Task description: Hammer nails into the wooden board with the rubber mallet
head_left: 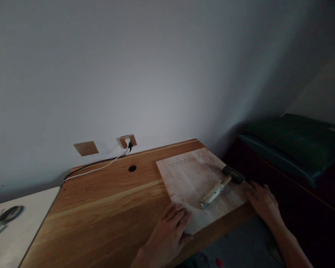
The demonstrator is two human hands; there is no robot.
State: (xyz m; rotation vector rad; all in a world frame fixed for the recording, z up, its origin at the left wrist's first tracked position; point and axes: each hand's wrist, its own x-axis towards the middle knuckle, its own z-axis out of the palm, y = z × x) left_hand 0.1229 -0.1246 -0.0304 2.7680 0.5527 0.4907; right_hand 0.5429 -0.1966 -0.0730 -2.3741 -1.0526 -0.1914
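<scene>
— Hands: where do the 2 rest?

— Both on the pale square board (190, 175), which lies on the right front corner of the brown wooden desk (100, 208). The left hand (167, 232) lies flat on the board's near left corner, palm down, fingers straight and close together, pinching nothing. The right hand (264, 203) sits at the board's right edge, fingers loosely spread and also holding nothing.

— And the hammer (220, 186)?

— Its dark head and worn pale wooden handle lie aslant on the board, head toward the far right, just beside the right hand's fingertips. I cannot tell whether they touch.

— What else is about?

— 2 tan wall plates: 1 blank plate (86, 148) and 1 socket (126, 141), with a thin white cable (100, 167) running from it along the desk's back edge. A small round black hole (132, 168) sits in the desktop. A dark green box (290, 145) stands to the right, and a white tabletop (22, 223) to the left.
</scene>
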